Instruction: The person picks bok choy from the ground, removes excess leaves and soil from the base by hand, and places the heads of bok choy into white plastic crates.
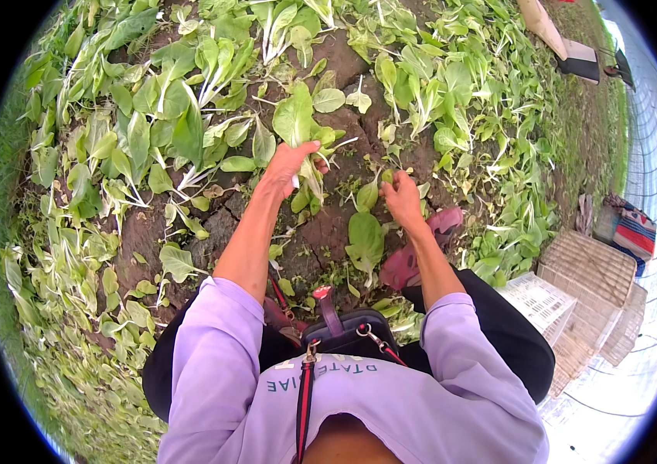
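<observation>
My left hand (292, 165) grips a leafy green plant with pale stalks (294, 119), which looks like a bok choy. Its broad leaf points away from me, and paler leaves hang below the palm. To its right, my right hand (404, 201) is low over the soil, fingers curled and pinching at a small green leaf (387, 176). Just left of that hand lies a loose oval leaf (367, 196). A larger green leaf (365, 236) lies nearer to me, by my pink shoe (401, 267).
Cut leafy plants (172, 104) cover the cracked brown soil (320, 235) on both sides. Stacked plastic crates (586, 267) and a striped bag (634, 235) stand at the right. A black bag (349, 327) hangs at my lap. Another person's arm or leg (543, 26) shows at upper right.
</observation>
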Motion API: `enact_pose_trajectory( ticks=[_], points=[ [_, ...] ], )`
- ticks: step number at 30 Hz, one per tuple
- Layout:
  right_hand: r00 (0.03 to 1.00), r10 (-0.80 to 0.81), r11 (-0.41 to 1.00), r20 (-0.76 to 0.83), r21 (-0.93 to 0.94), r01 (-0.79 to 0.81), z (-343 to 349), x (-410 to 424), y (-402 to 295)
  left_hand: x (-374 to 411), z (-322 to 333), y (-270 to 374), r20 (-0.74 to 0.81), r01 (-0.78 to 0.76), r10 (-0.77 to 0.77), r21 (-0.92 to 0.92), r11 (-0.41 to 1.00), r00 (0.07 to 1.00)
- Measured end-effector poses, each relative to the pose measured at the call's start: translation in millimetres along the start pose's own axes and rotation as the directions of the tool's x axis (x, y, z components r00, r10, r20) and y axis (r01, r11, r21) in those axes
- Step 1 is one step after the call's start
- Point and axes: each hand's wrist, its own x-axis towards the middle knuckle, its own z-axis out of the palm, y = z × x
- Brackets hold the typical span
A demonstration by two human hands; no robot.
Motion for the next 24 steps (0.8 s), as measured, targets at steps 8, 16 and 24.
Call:
enact_pose_trajectory(
  ticks=[8,16,24],
  points=[
    [0.988,0.125,0.856,0.094,-0.514,-0.06,22,-2,-19,1,8,-3,-0.007,-0.003,0.003,0.005,1.0,1.0],
    [0.983,-0.009,0.842,0.185,-0.529,0.107,6,-48,-23,4,10,1,-0.034,-0.015,0.013,-0.069,0.998,0.999],
    [0.917,-0.287,0.639,0.277,-0.658,0.398,19,-90,13,0,9,1,-0.055,-0.035,0.032,-0.057,0.998,0.998]
  ],
)
